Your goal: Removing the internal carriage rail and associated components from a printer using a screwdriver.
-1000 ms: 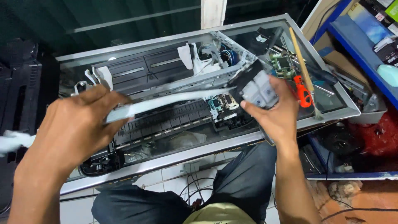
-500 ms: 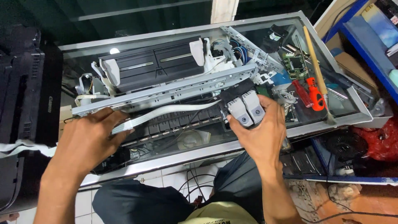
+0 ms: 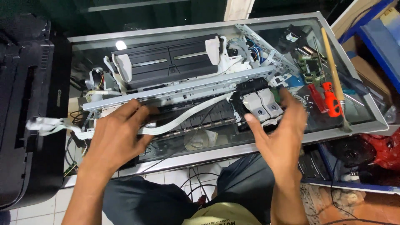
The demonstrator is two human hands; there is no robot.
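A stripped printer mechanism [image 3: 166, 62] lies on a glass-topped table [image 3: 358, 125]. A long metal rail [image 3: 179, 88] crosses it, and a black print carriage [image 3: 258, 102] with two grey cartridges sits at the rail's right end. A white ribbon cable [image 3: 187, 117] runs from the carriage leftward. My left hand [image 3: 116, 139] pinches this cable between thumb and fingers, just below the rail. My right hand [image 3: 283, 133] is spread around the carriage's lower right side, thumb under it and fingers beside it, gripping nothing.
A black printer casing [image 3: 29, 104] stands at the left. On the table's right end lie a green circuit board [image 3: 310, 66], red-handled screwdrivers [image 3: 329, 100] and a wooden-handled brush [image 3: 333, 62]. A red bag [image 3: 385, 150] and a blue frame [image 3: 375, 37] are further right. My knees are below the table.
The carriage went from being held up at the right down onto the rail. My right hand has loosened and spread. My left hand has slid right along the cable.
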